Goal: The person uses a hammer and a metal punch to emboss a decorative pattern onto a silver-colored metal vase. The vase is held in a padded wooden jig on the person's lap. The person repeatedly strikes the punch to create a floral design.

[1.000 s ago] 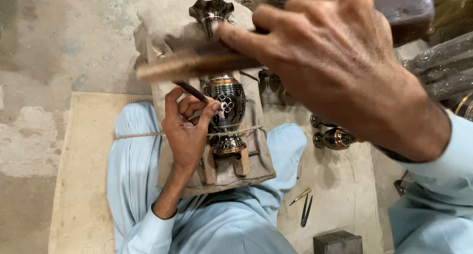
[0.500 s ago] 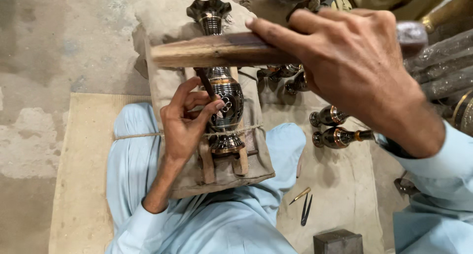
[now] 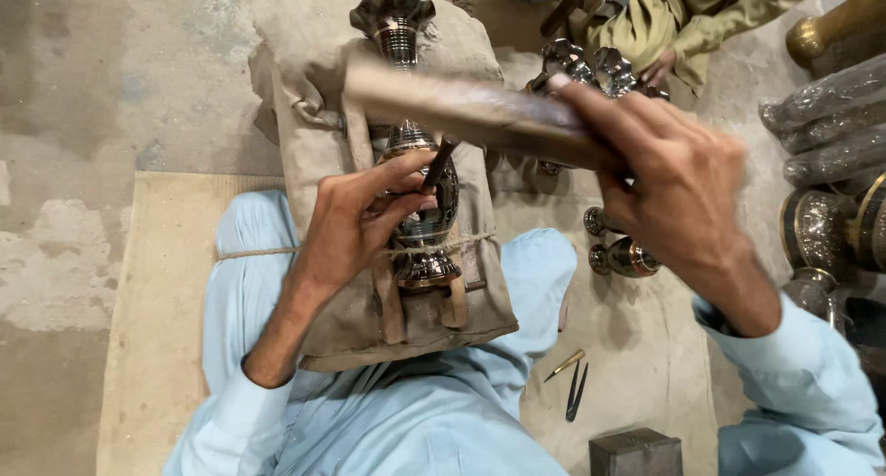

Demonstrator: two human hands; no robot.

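On the person's lap, a padded cloth cushion (image 3: 305, 134) carries a dark metal vase (image 3: 425, 217), which lies lengthwise and is tied down with cord. The left hand (image 3: 355, 222) rests on the vase, its fingers pinching a thin chisel (image 3: 437, 165) whose tip meets the vase's body. To the right, the right hand (image 3: 678, 194) is wrapped tight around a wooden mallet (image 3: 471, 111) (blurred) above the chisel. Smaller vases (image 3: 623, 254) lie beyond.

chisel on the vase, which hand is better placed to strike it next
Right. The right hand holds the wooden mallet raised just above the chisel, while the left hand is busy pinching the chisel against the vase.
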